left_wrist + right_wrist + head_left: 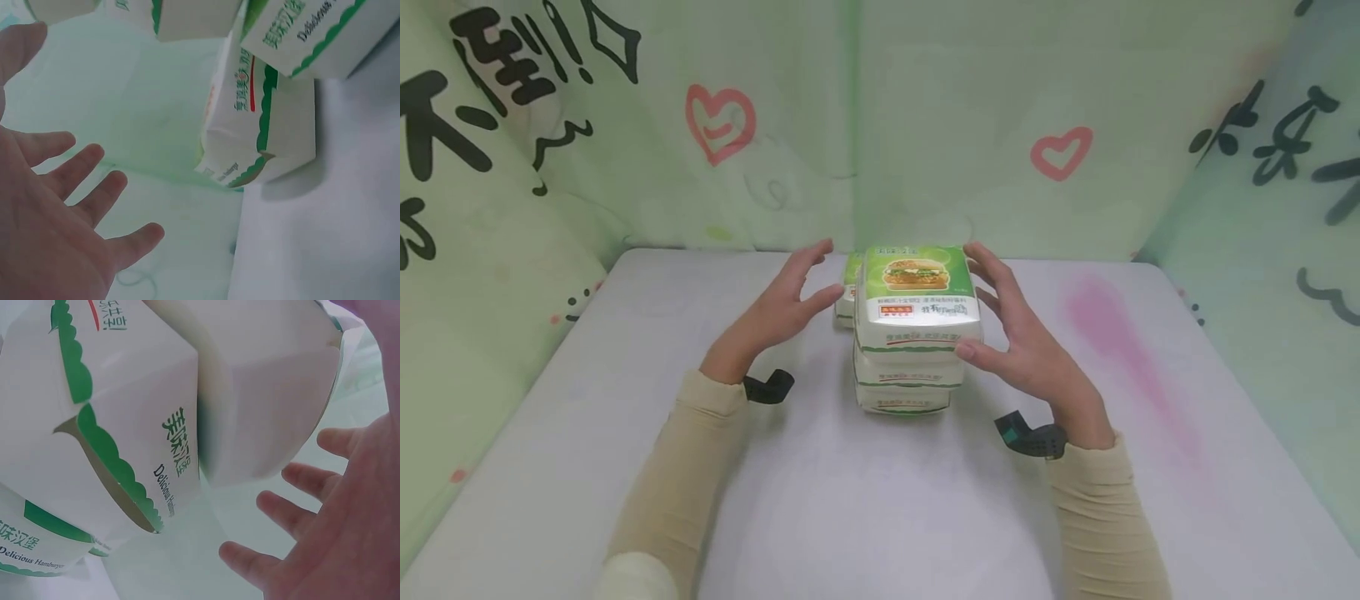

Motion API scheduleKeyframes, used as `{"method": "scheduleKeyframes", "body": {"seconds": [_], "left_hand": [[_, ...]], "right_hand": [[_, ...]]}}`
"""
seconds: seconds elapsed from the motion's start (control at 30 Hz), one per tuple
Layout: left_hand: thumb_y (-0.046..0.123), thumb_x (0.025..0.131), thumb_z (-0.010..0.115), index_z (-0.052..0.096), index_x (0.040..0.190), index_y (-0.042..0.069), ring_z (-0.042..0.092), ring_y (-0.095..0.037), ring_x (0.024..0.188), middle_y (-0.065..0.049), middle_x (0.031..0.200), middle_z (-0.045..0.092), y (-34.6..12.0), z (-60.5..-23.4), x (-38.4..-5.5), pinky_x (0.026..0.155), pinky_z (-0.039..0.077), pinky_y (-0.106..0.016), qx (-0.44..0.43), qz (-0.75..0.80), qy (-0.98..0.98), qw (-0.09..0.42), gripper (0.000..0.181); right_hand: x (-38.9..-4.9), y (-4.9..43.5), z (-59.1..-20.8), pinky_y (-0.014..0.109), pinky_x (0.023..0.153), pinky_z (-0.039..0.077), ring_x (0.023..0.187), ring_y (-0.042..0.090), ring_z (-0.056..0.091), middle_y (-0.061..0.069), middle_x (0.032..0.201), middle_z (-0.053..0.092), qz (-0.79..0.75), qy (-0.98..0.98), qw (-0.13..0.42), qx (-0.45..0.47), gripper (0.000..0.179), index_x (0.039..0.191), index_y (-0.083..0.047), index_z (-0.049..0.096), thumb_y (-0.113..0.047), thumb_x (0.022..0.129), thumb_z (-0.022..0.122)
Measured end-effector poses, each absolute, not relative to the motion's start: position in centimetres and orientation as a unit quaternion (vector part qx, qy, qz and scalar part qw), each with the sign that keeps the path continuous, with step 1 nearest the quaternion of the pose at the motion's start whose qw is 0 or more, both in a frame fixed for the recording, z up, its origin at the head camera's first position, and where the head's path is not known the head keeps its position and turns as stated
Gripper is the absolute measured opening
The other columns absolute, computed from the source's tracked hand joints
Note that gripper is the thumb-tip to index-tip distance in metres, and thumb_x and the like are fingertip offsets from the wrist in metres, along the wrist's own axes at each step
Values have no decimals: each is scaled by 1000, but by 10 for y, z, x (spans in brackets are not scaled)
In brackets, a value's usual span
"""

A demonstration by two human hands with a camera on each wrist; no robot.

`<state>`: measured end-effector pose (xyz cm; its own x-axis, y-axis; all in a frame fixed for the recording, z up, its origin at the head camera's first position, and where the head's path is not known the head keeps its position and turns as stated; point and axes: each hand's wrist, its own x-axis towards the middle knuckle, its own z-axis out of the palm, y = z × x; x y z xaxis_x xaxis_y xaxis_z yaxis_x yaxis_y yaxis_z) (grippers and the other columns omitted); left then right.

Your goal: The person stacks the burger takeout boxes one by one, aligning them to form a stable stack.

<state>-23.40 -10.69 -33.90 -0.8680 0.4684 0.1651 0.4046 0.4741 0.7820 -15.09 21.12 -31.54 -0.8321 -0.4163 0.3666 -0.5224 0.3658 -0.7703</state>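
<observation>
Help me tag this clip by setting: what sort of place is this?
Probably a staged recording booth, not a kitchen or shop. A bare white table is walled in by a hanging green cloth backdrop with drawn hearts, and the only goods are stacked burger boxes, with both hands open beside them.

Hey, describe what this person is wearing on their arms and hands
Both arms wear long cream, close-fitting sleeves: left sleeve, right sleeve. A small black strapped device sits under each wrist: left one, right one with a teal spot. The left hand and right hand are bare, no gloves.
</observation>
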Motion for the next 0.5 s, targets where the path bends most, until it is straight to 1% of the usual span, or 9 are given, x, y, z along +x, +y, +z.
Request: {"method": "scheduleKeyframes", "body": {"seconds": [0.2,0.33,0.5], "left_hand": [[44,96,60,16,159,15,22,-25,151,-6,164,21,-102,-334,-250,121,24,-51,244,392,885,56,82],[45,93,62,16,159,14,19,-26,152,-8,164,20,-99,-330,-259,122,23,-52,247,363,896,66,86],[44,92,63,15,159,15,17,-26,152,-8,165,19,-96,-327,-267,122,23,-51,248,327,908,76,87]], "right_hand": [[-150,210,-315,62,119,20,152,18,16,-8,164,16,486,-826,54,282,92,158,-29,13,-22,85,68],[-150,210,-316,62,119,20,152,18,16,-7,164,17,483,-826,52,285,90,158,-29,14,-21,86,67],[-151,211,-316,63,118,21,151,18,17,-8,163,18,482,-825,54,290,90,158,-30,15,-20,86,67]]}}
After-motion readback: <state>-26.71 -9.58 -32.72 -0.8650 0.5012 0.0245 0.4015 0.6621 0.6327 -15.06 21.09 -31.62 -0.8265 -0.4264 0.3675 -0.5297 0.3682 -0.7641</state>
